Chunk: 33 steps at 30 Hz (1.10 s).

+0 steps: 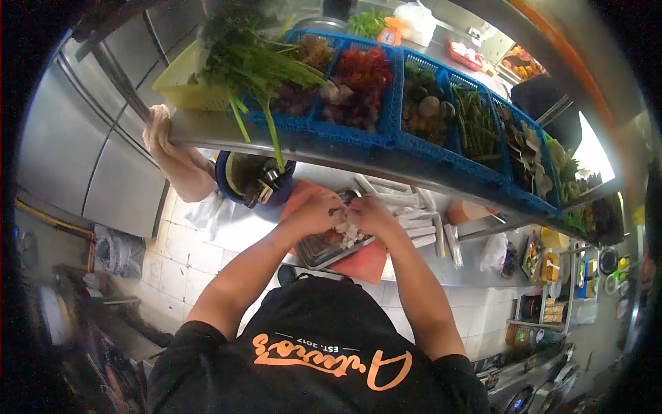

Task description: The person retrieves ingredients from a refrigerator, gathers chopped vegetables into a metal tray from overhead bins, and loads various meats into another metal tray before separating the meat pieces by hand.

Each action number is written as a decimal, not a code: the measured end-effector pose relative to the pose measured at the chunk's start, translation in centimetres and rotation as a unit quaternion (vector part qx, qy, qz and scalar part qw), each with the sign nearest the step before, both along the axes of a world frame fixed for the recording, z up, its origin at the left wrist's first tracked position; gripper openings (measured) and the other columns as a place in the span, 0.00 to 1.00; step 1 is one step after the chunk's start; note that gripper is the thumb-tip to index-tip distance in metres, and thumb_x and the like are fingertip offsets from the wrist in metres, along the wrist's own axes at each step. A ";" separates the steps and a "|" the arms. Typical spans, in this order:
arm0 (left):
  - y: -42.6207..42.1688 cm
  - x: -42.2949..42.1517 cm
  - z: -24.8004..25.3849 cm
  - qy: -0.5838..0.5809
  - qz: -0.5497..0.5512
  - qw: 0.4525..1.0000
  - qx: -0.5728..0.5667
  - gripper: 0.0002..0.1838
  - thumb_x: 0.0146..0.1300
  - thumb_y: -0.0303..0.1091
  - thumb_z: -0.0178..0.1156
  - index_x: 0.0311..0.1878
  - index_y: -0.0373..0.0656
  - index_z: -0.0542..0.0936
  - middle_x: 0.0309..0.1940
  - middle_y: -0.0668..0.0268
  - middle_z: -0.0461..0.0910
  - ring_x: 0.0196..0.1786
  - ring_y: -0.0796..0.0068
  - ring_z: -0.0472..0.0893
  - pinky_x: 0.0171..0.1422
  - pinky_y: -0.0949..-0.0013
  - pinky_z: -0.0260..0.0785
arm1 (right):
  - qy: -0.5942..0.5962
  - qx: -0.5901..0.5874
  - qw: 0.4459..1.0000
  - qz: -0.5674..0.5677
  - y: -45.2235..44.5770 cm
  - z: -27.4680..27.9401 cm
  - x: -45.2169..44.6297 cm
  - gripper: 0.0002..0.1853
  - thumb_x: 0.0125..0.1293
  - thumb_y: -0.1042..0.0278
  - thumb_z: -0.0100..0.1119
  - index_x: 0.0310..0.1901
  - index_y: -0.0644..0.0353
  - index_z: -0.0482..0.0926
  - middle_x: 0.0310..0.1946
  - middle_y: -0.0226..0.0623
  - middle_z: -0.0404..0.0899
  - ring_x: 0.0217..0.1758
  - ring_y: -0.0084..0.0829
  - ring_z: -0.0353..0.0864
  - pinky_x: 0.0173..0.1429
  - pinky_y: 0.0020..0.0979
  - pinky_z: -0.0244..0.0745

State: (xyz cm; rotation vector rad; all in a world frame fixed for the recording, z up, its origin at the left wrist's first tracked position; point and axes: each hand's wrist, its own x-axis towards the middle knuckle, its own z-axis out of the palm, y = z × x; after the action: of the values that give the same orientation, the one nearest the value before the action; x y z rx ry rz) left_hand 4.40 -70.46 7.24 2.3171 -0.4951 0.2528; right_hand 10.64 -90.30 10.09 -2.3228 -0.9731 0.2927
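Note:
My left hand [318, 213] and my right hand [369, 218] are close together over a metal tray [316, 257], fingers curled in around pale, shredded-looking food [349, 234]. I cannot make out exactly what kind of food it is. Some of the pale pieces lie in the tray just under my fingers. An orange-red cutting board [374, 265] is beneath the tray. Several long white wrapped-looking sticks [415, 222] lie on the counter to the right of my right hand.
A metal shelf [331, 157] crosses above the counter, bearing blue baskets [398, 131] of vegetables. Leafy green stalks [258, 79] hang over its edge. A dark blue bucket [222, 181] with metal utensils stands left of my hands. A cloth [185, 172] hangs at the shelf's left end.

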 end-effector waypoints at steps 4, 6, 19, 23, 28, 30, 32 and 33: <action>-0.1 0.9 0.8 0.037 0.005 0.999 0.028 0.12 0.58 0.41 0.64 0.35 0.42 0.87 0.40 0.57 0.82 0.50 0.55 0.80 0.58 0.55 0.69 | 0.023 0.017 0.998 -0.064 -0.1 0.2 0.6 0.14 0.57 0.56 0.64 0.32 0.60 0.82 0.37 0.51 0.83 0.40 0.52 0.83 0.47 0.47 0.78; -0.2 0.9 0.0 0.040 0.034 0.998 0.022 0.12 0.58 0.41 0.64 0.38 0.43 0.86 0.40 0.56 0.82 0.50 0.55 0.79 0.58 0.55 0.70 | -0.021 0.004 0.997 -0.075 -0.4 0.9 0.4 0.14 0.55 0.57 0.66 0.34 0.60 0.82 0.37 0.51 0.82 0.39 0.50 0.83 0.46 0.45 0.78; 1.0 -1.2 -5.8 0.182 0.115 0.974 0.077 0.13 0.53 0.38 0.63 0.40 0.45 0.84 0.42 0.54 0.81 0.48 0.50 0.80 0.53 0.52 0.73 | 0.004 0.031 0.999 0.004 -1.6 -5.3 -2.9 0.18 0.61 0.67 0.56 0.54 0.52 0.80 0.46 0.51 0.83 0.47 0.53 0.82 0.53 0.45 0.76; 1.1 -2.0 -1.8 0.211 0.082 0.963 0.148 0.11 0.53 0.34 0.60 0.39 0.46 0.85 0.47 0.59 0.80 0.49 0.52 0.79 0.55 0.50 0.73 | -0.018 -0.177 0.978 -0.107 -0.6 -5.7 -3.8 0.22 0.64 0.54 0.60 0.58 0.48 0.80 0.41 0.51 0.83 0.47 0.51 0.82 0.53 0.47 0.78; 0.5 -2.6 -3.2 0.100 0.105 0.968 0.204 0.12 0.53 0.34 0.59 0.40 0.47 0.86 0.46 0.59 0.81 0.52 0.54 0.79 0.56 0.53 0.74 | -0.084 -0.185 0.972 -0.119 0.7 -5.2 -2.4 0.20 0.58 0.51 0.64 0.50 0.49 0.83 0.40 0.50 0.82 0.49 0.51 0.82 0.52 0.47 0.80; 0.1 -2.6 -3.6 0.105 0.099 0.965 0.218 0.12 0.53 0.34 0.59 0.41 0.48 0.86 0.45 0.59 0.80 0.52 0.54 0.78 0.56 0.54 0.74 | -0.071 -0.194 0.972 -0.113 1.9 -5.5 -1.5 0.20 0.56 0.50 0.65 0.48 0.51 0.83 0.40 0.49 0.82 0.49 0.49 0.82 0.52 0.47 0.80; 0.1 -2.7 -4.8 0.080 0.110 0.967 0.217 0.12 0.54 0.35 0.59 0.40 0.48 0.86 0.45 0.60 0.80 0.52 0.54 0.78 0.57 0.54 0.74 | -0.049 -0.258 0.961 -0.084 2.8 -5.8 -1.1 0.21 0.56 0.50 0.66 0.47 0.52 0.84 0.41 0.48 0.83 0.49 0.48 0.82 0.51 0.46 0.80; 0.2 -2.9 -4.4 0.077 0.115 0.969 0.203 0.12 0.54 0.35 0.59 0.40 0.47 0.86 0.45 0.59 0.81 0.52 0.55 0.79 0.56 0.54 0.74 | -0.052 -0.202 0.974 -0.087 2.6 -7.5 -0.7 0.21 0.56 0.49 0.66 0.46 0.53 0.84 0.40 0.47 0.83 0.47 0.45 0.83 0.50 0.45 0.80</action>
State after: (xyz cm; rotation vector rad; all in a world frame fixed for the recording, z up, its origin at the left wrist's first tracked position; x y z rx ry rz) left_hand 1.53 -70.29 2.86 2.7715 -0.2112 0.0828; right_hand 9.95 -87.74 2.58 -2.8001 -0.8088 0.3237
